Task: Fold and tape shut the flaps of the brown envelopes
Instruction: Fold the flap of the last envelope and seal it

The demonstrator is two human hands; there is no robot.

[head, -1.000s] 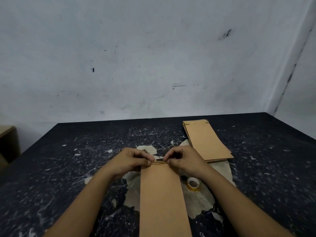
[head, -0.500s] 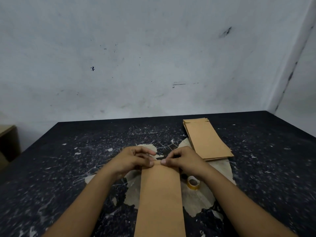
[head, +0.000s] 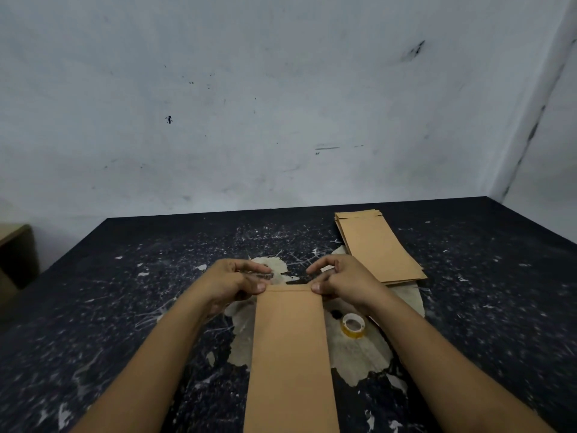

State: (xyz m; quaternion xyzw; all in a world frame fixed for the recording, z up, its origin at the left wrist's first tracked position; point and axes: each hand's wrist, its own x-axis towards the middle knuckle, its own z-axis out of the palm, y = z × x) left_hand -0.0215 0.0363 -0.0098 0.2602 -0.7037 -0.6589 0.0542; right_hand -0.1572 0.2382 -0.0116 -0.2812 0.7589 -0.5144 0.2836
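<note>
A long brown envelope [head: 290,354] lies lengthwise on the black table [head: 125,307], its far end folded over. My left hand [head: 234,282] pinches the far left corner of that end, thumb on top. My right hand [head: 340,281] pinches the far right corner the same way. The other fingers of both hands are curled above the fold. A small roll of clear tape [head: 353,325] lies flat just right of the envelope, under my right wrist.
A stack of brown envelopes [head: 377,245] lies at the back right of the table, flaps toward the wall. The tabletop has worn pale patches [head: 359,357] and white flecks. A white wall stands behind. A brown box [head: 15,254] sits off the left edge.
My hands have slid apart along the folded end, from the middle out to its two corners. The envelope has stayed in about the same place.
</note>
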